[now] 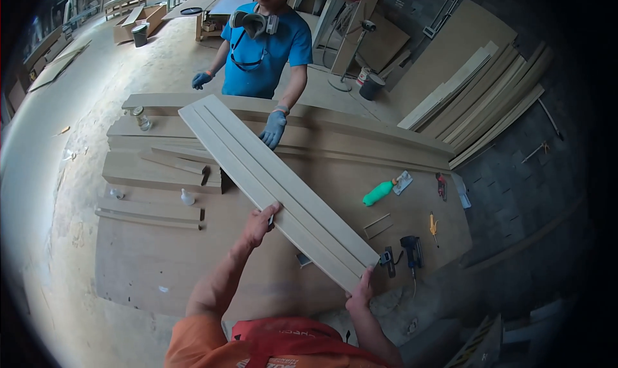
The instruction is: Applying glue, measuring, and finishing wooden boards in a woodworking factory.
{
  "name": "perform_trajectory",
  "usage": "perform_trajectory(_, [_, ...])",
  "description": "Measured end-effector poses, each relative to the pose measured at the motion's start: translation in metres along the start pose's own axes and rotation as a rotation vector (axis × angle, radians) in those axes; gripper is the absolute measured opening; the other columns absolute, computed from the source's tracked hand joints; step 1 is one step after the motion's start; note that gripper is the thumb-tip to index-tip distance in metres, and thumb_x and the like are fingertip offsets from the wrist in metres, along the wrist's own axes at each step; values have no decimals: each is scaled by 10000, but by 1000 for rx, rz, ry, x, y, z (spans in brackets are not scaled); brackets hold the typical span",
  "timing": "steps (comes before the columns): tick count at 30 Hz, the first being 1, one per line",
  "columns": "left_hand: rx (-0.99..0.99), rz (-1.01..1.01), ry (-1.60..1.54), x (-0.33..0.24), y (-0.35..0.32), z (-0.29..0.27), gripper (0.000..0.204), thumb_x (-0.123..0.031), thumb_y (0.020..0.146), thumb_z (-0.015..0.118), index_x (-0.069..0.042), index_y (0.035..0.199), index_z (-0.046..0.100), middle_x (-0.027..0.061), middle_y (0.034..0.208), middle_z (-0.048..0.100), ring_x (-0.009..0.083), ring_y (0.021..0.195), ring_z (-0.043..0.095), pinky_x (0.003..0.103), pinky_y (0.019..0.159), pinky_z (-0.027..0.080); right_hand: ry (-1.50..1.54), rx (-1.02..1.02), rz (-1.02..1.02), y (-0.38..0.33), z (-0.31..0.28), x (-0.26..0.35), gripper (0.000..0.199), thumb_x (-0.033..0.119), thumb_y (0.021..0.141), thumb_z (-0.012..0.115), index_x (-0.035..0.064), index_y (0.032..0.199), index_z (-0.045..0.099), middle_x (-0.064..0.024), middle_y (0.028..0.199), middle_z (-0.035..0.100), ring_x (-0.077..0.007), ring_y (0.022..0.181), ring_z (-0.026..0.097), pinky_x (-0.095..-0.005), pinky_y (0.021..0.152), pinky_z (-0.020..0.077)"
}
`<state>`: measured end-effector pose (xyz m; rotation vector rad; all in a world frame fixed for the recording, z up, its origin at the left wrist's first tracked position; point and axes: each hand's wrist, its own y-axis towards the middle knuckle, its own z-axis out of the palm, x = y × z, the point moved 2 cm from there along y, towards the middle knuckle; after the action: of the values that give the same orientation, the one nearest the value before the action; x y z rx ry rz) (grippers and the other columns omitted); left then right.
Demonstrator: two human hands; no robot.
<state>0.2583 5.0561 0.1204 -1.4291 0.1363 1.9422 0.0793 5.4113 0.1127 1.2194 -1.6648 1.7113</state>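
Observation:
A long pale wooden panel (273,188) with lengthwise grooves slants over the worktable, from far left to near right. My left hand (261,223) grips its left long edge near the middle, thumb on top. At the near right end, my right hand (360,292) is closed on the corner, its thumb over the face. The fingers of both hands are partly hidden under the panel. Across the table a co-worker in a blue shirt (267,65) holds out a grey-gloved hand (275,128) beside the panel's far part; contact cannot be told.
The brown worktable (257,278) carries long wooden boards (360,136), shorter boards (148,168), a glass jar (141,119) and a small white bottle (187,197). To the right lie a green bottle (378,193), a dark power tool (412,252) and a yellow-handled tool (433,226). Planks (483,98) lean farther right.

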Motion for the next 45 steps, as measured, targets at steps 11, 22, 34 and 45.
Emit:
perform_trajectory(11, [-24,-16,6,-31,84,-21,458,-540,1011,681,-120,830,707,-36,673,545,93,574,466,277,513,344,90,10,-58,12,82,38,756,821,961,535,140,1279,617,-34,962,689,-153,621,581,-296,440,307])
perform_trajectory(22, [-138,-163,-332,64,4,-2,631,-608,1127,341,-73,1078,673,-36,614,419,99,481,322,276,464,280,90,502,-93,-31,101,53,440,528,1103,541,102,1037,630,-22,691,619,-122,512,539,-273,434,392])
perform_trajectory(34, [-128,-677,111,250,-214,79,530,-454,1089,520,-41,1407,617,49,872,602,138,633,467,322,557,396,420,274,404,51,-179,-94,330,459,1080,613,165,930,618,20,683,565,-132,534,498,-317,474,382])
perform_trajectory(45, [143,-423,456,301,-204,240,408,-409,1044,639,-84,1287,678,27,834,611,132,661,511,310,573,420,577,106,450,51,-378,-172,351,472,1088,570,186,889,610,27,666,527,-140,554,493,-328,492,395])
